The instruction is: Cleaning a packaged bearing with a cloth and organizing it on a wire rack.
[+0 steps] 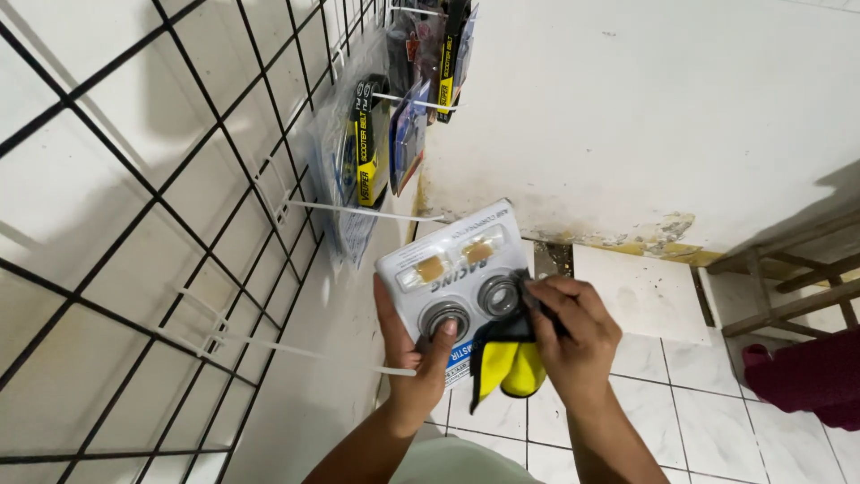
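Note:
My left hand (414, 354) holds a white blister pack (452, 264) from below, thumb pressed on its front near one of two round metal bearings under clear plastic. My right hand (573, 336) grips a yellow and black cloth (509, 358) and presses it against the pack's right side, next to the other bearing. The pack is held up in front of me, tilted, above the tiled floor.
A black wire grid panel (179, 224) covers the left wall, with white hooks (358, 211) and hanging packaged parts (372, 134). A stained white wall (672, 116) is ahead. A wooden frame (788, 278) and dark red cloth (806, 372) sit at right on the white floor tiles (699, 403).

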